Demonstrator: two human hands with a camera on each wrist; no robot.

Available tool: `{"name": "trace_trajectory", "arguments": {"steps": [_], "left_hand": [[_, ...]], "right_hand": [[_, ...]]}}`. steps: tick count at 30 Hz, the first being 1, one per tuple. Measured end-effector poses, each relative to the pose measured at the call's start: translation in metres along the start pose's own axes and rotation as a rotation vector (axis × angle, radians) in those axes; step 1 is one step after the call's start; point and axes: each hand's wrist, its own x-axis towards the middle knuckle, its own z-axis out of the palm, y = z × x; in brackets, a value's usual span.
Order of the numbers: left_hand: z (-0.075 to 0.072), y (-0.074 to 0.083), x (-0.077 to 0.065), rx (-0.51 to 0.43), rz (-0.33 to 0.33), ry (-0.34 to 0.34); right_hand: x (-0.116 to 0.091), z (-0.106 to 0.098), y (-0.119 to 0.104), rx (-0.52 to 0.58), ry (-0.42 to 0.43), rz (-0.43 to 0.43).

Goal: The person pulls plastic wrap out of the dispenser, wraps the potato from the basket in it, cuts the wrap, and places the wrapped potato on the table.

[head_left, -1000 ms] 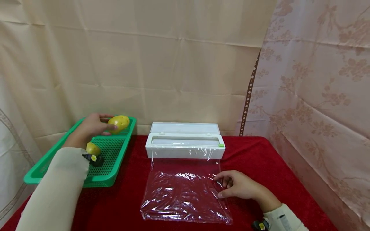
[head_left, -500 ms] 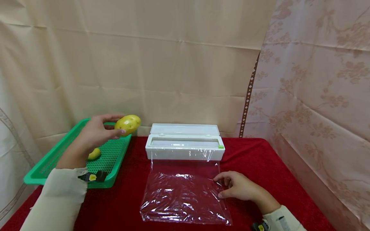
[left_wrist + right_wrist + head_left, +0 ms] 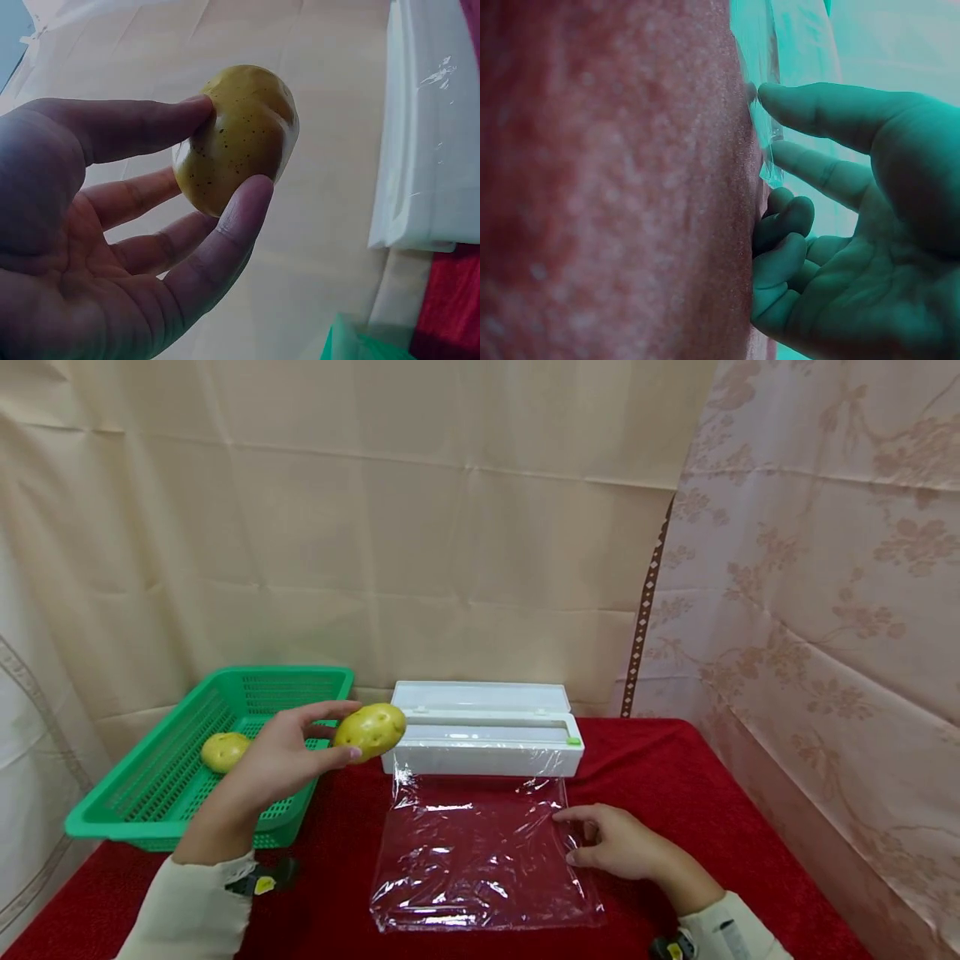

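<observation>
My left hand point(image 3: 283, 750) holds a yellow potato point(image 3: 372, 729) in the air, left of the white cling film box. The left wrist view shows the thumb and fingers pinching the speckled potato point(image 3: 238, 146). Clear cling film point(image 3: 480, 868) comes out of the box point(image 3: 480, 762) and lies wrinkled over the red cloth. At the film's right edge rests my right hand point(image 3: 618, 843), index finger and thumb extended and apart. In the right wrist view the fingertips of that hand point(image 3: 862, 180) touch the film edge, with other fingers curled near the cloth.
A green plastic basket point(image 3: 292, 672) stands at the left with another potato point(image 3: 223, 752) in it. The film box's lid point(image 3: 480, 695) is raised at the back, and a green slider point(image 3: 573, 741) sits at its right end. Curtains hang behind the table.
My left hand has carried the potato from over the basket rightward and toward me, to beside the film box. The potato in the basket shows more fully. My right hand stays nearly still.
</observation>
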Motion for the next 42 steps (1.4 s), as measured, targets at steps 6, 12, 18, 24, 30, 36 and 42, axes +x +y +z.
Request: {"name": "trace_trajectory", "arguments": {"steps": [6, 12, 18, 24, 30, 36, 42], "left_hand": [[0.021, 0.002, 0.002, -0.043, 0.019, -0.066], [0.043, 0.003, 0.004, -0.048, 0.057, -0.119], [0.068, 0.004, 0.005, -0.091, 0.045, -0.187], [0.089, 0.003, 0.006, -0.119, 0.075, -0.261], [0.104, 0.005, 0.005, -0.153, 0.085, -0.342], [0.120, 0.004, 0.004, -0.201, 0.088, -0.424], [0.133, 0.004, 0.001, -0.227, 0.059, -0.481]], "right_hand": [[-0.002, -0.002, 0.002, 0.032, 0.007, 0.030], [-0.004, -0.003, 0.004, 0.060, 0.017, 0.023], [-0.004, -0.002, 0.004, 0.100, 0.022, 0.010], [-0.002, -0.002, 0.003, 0.115, 0.009, 0.026], [-0.001, -0.002, 0.003, 0.105, 0.000, 0.018], [0.001, -0.001, 0.002, 0.110, -0.005, 0.022], [0.000, -0.001, 0.000, 0.112, -0.008, 0.034]]}}
